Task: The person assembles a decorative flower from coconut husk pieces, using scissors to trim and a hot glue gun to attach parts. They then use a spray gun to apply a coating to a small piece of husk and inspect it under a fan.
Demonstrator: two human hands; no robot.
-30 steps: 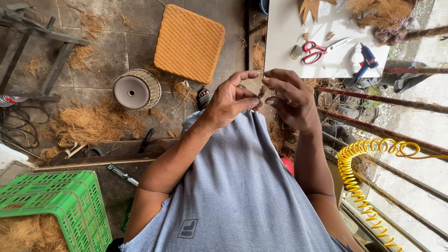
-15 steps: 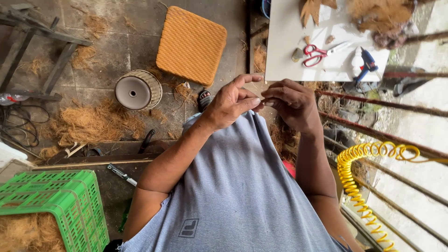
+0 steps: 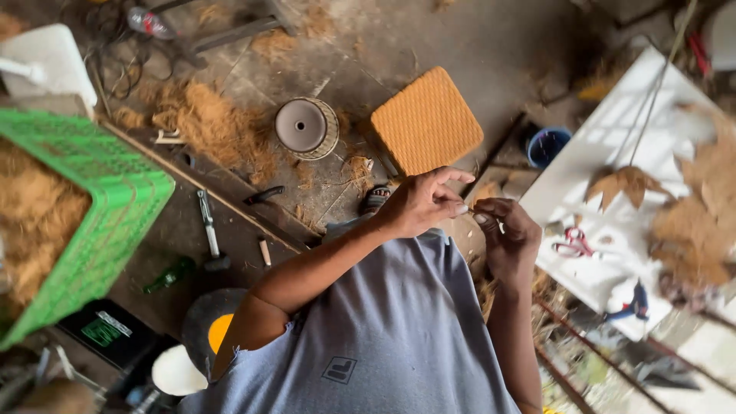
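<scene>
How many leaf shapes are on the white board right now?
2 that I can tell: a small leaf mid-board, and a larger leaf at the board's right edge, partly cut off. More may be out of frame.

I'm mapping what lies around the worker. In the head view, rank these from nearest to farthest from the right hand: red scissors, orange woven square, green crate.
1. red scissors, just beside the right hand on the white board.
2. orange woven square, on the floor above the hands.
3. green crate, far off at the left edge.
</scene>
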